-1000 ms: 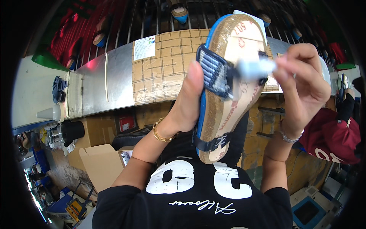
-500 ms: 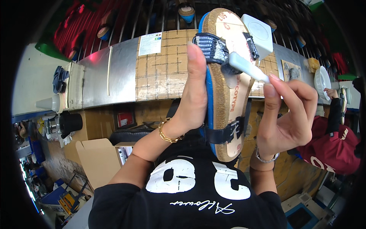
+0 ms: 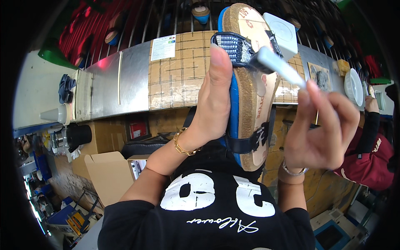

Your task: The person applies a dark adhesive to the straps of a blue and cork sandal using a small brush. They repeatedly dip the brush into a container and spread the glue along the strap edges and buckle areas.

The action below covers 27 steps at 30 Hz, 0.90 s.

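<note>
A sandal [image 3: 246,96] with a cork side, blue sole and tan insole stands tilted upright in front of me. Its front strap [image 3: 235,48] is woven blue and white with dark edging; a dark strap [image 3: 243,145] crosses the heel end. My left hand [image 3: 214,98] grips the sandal's left side, thumb up near the woven strap. Between thumb and fingertips, my right hand [image 3: 318,127] pinches the thin end of a pale blue-grey tapered tool [image 3: 281,68]. The tool's thick end is over the sandal's opening beside the strap; blur hides its tip.
Beyond the sandal, a cardboard sheet [image 3: 179,83] covers part of a metal bench [image 3: 104,89]. A white square container [image 3: 283,37] stands on it. Several sandals ride a barred conveyor [image 3: 146,25] behind. A co-worker in a maroon top [image 3: 373,160] is at the right, near a white bowl [image 3: 353,87].
My right hand has moved right with the tool, drawing it slightly away from the strap. The sandal has shifted a little up and right in my left hand.
</note>
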{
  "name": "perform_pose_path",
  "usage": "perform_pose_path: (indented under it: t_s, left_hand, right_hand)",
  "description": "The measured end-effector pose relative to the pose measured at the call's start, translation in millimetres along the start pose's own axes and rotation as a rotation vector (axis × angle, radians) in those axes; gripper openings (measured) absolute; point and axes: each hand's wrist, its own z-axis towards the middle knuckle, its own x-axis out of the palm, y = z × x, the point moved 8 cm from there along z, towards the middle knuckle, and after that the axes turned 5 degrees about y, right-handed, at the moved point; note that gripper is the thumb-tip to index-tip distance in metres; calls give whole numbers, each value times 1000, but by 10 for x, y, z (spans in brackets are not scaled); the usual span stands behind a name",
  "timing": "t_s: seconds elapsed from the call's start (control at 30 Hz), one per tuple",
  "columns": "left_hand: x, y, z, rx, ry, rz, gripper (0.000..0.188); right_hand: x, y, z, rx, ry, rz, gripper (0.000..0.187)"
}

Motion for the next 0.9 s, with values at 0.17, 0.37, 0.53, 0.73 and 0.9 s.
perform_pose_path:
  t_s: [0.17,0.37,0.53,0.73,0.9]
  left_hand:
    - [38,-21,5,-30,32,-89,93]
    - [73,-16,41,-74,116,-95,94]
    - [37,-2,35,-65,19,-185,94]
    - [29,43,71,-48,53,-358,95]
    - [-21,61,90,-41,117,-622,96]
  right_hand:
    - [252,-291,116,31,75,415,25]
    - [316,-436,198,-24,208,550,27]
    - [352,-461,159,-30,267,593,27]
    - [331,-399,102,-45,320,579,29]
    - [319,-334,97,-63,396,590,32]
